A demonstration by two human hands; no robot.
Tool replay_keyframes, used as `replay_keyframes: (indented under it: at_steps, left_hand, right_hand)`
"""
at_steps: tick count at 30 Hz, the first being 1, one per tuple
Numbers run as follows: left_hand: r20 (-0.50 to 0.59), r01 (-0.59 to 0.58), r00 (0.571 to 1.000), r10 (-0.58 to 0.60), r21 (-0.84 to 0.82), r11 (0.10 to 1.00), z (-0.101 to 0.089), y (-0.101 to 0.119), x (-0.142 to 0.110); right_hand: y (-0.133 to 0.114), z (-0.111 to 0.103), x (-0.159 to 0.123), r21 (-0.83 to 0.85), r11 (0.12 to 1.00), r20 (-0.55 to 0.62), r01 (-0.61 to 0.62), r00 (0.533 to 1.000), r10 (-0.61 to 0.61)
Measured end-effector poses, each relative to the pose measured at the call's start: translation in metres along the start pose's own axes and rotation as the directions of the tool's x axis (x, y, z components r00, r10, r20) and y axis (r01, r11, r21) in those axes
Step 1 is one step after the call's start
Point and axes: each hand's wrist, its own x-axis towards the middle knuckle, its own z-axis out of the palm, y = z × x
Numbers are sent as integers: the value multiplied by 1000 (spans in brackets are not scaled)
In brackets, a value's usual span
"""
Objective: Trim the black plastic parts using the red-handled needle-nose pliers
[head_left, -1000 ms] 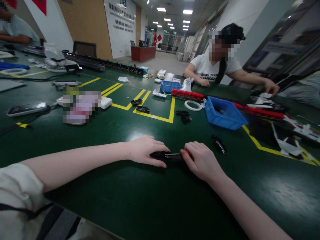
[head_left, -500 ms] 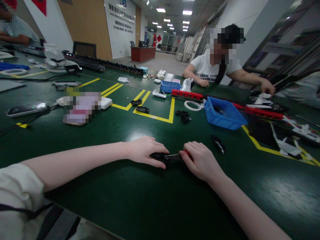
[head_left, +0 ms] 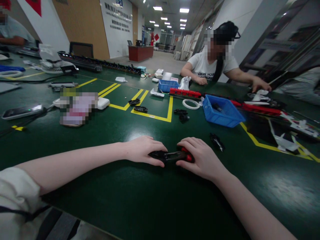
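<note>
My left hand (head_left: 145,151) lies over a slim black part (head_left: 157,154), its thumb on the near side and its fingers on the far side. My right hand (head_left: 200,157) curls round a black-and-red piece (head_left: 185,154), thumb low and fingers over the top. A narrow dark span with a shiny metal edge runs between both hands, joining or touching the left black part; I cannot tell which. The exact kind of both pieces is unclear. Right of my right hand lies a similar black part (head_left: 217,142) with metal prongs.
A blue bin (head_left: 221,115) holds a dark part. Beside it are a white tape roll (head_left: 191,104) and several small black parts (head_left: 140,109). A phone (head_left: 80,110) lies left. Across the green table (head_left: 150,203), a person (head_left: 212,63) reaches toward red strips.
My right hand's fingers have spread and shifted, uncovering more of the black-and-red piece. The left hand keeps its hold. The view has shifted slightly; the person opposite has moved a hand left.
</note>
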Motion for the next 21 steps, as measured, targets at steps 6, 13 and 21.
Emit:
replay_keyframes:
  at_steps: [6, 13, 21]
  left_hand:
    - [-4, 9, 1000, -9, -22, 1000, 0, -1, 0]
    - [-31, 27, 999, -29, -66, 997, 1, -3, -1]
    - [-47, 13, 999, -13, -10, 1000, 1, -1, 0]
  right_hand:
    - [13, -1, -8, -41, 999, 10, -10, 1000, 11]
    - [15, 3, -7, -88, 995, -22, 41, 999, -43]
    - [11, 4, -6, -188, 981, -185, 45, 980, -80]
